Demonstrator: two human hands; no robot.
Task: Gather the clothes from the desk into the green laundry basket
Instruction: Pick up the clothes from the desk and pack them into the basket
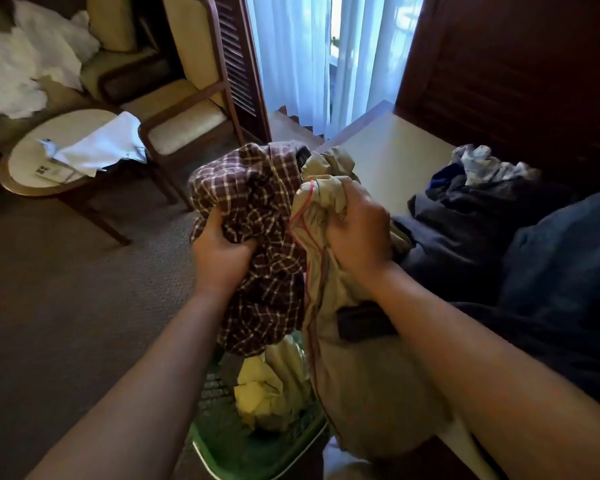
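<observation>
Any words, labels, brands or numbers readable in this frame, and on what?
None can be read.
The printed card on the round side table: dark marks, too blurred to read.
The plaid shirt and beige garment: no lettering visible.

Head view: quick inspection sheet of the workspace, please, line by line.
Surface: pale desk, with clothes heaped on its near part.
Job's things: plaid shirt and beige garment held above the green laundry basket, which holds yellowish clothes; dark clothes pile lies on the desk.
Clutter: white cloth and papers on the round table.
Grippers: left hand grips the plaid shirt; right hand grips the beige garment.
Cables: nothing seen.
Surroundings: armchair, sheer curtains, carpet.
</observation>
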